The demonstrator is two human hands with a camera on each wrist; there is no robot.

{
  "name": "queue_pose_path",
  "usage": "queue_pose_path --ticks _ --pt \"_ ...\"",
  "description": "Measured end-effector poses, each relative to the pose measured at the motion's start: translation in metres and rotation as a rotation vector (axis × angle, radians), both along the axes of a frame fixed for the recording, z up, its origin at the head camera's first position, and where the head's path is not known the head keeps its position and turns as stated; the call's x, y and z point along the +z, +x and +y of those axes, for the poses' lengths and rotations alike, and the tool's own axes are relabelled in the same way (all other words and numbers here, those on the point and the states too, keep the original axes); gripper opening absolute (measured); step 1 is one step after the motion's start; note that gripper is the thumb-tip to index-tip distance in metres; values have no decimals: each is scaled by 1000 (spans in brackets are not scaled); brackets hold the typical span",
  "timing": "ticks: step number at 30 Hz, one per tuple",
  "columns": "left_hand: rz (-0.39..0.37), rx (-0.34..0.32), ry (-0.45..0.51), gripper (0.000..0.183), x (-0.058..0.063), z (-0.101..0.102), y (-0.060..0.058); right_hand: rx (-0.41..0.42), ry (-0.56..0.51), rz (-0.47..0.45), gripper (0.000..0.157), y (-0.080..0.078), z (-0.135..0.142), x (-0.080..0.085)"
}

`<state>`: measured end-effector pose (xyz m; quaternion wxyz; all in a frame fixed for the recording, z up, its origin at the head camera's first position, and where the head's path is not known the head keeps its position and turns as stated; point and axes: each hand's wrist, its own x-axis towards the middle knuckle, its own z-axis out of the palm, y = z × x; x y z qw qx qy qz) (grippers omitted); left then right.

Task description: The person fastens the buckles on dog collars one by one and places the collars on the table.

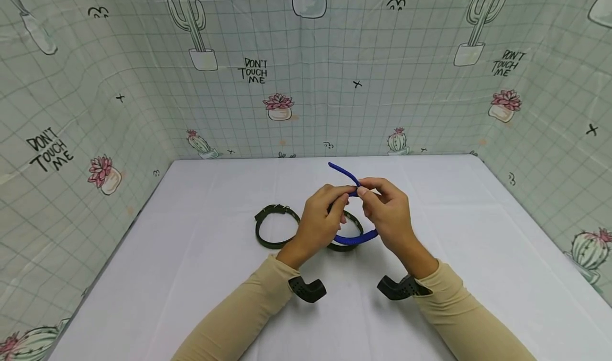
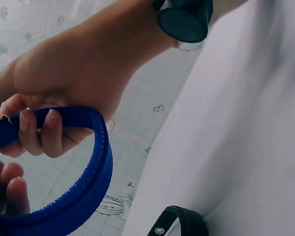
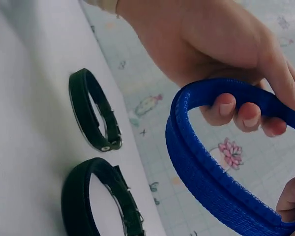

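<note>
A blue collar is bent into a loop and held above the table between both hands. My left hand grips it close to its small metal buckle, with fingers curled over the band in the left wrist view. Pinching the band between thumb and fingers, my right hand is right beside the left fingertips. A loose end of the strap sticks up and away past the fingers. Stitched edging runs along the band in the right wrist view.
Two dark green collars, each closed in a ring, lie on the white table: one left of the hands, the other partly hidden beneath them. Cloth with a cactus print walls the table's back and sides.
</note>
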<state>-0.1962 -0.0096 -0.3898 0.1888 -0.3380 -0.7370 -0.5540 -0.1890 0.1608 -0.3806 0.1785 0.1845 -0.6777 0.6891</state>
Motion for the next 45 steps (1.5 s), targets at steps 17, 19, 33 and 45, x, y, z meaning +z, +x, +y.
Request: queue_pose_path --ticks 17,19,33,45 --pt "-134 13 -183 29 16 -7 -4 173 148 -69 25 -7 20 11" --pt "-182 -8 -157 28 17 -8 -4 174 165 -64 26 -7 20 12" --pt "-57 -13 -117 21 15 -9 -9 253 238 -161 22 -6 26 20" --pt "-354 -183 78 37 14 -13 -8 288 184 -241 24 -5 26 21"
